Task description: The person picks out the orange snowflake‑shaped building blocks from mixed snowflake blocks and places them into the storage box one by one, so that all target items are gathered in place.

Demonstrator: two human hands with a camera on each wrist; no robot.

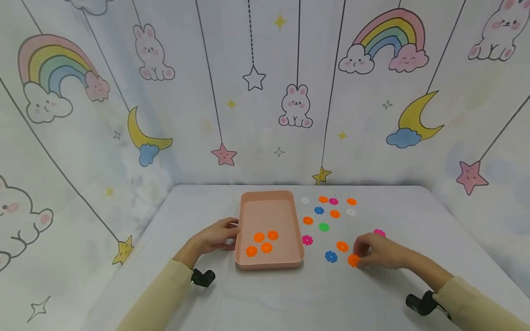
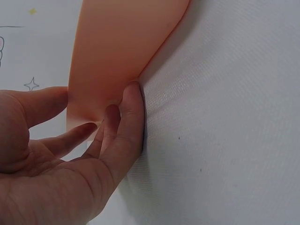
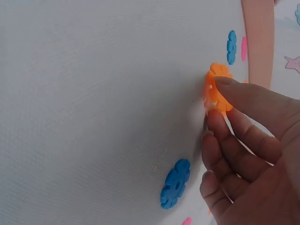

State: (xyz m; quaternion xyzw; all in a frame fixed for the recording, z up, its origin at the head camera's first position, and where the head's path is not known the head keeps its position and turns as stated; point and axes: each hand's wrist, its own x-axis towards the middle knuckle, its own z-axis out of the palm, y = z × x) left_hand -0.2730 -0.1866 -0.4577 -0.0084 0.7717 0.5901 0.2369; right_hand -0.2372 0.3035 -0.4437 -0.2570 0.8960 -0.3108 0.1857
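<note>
A pink rectangular tray [image 1: 271, 265] stands on the table with several orange flower-shaped discs [image 1: 267, 247] near its front. My left hand [image 1: 218, 235] is at the tray's left side. In the left wrist view its fingertips [image 2: 134, 96] touch the tray's outer wall [image 2: 112, 51], low down, and the thumb is by the rim. To the right of the tray, my right hand [image 1: 383, 251] pinches an orange flower-shaped disc [image 1: 354, 260] between thumb and fingers, at the table surface. A blue disc [image 3: 175, 183] lies near the curled fingers in the right wrist view.
Loose flower discs lie right of the tray, among them a green one [image 1: 324, 227], a blue one [image 1: 331, 256], a magenta one [image 1: 307, 240] and a white one [image 1: 305, 200]. Behind the white-covered table [image 1: 265, 299] hangs a patterned cloth [image 1: 186, 101].
</note>
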